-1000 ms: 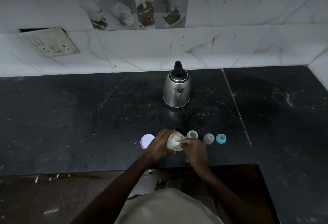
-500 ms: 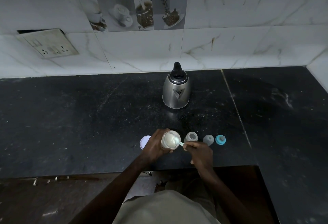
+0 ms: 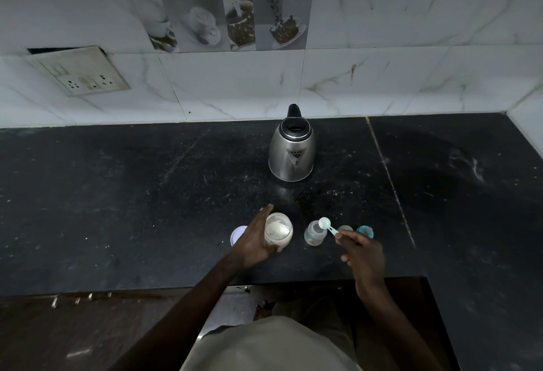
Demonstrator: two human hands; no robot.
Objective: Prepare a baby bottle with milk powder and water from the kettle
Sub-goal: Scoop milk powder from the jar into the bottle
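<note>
Powder going into the bottle is the step in hand, by my reckoning. The right hand pinches the handle of a small pale scoop between thumb and fingertips. The scoop's bowl sits right over the open mouth of the baby bottle.

To do it well, I'd centre the bowl over that narrow neck and then roll the handle slowly. That way the powder should drop inside rather than onto the black counter. No hand steadies the bottle, so a knock from the scoop could topple it, and a light touch seems wise. Whether the scoop is loaded I cannot tell from here.

The left hand is wrapped round the milk powder jar, fingers curled about its side. It holds the jar upright on the far side of the bottle from the pinching hand. The jar is clear and open, with a pale mound of powder low inside.

The bottle is small, clear and upright, with something reddish near its base. I cannot make out its contents.

Just past the pinching fingertips lie a greyish teat and a blue cap. A white lid lies behind the gripping hand. The steel kettle stands well beyond both hands, lid down.
</note>
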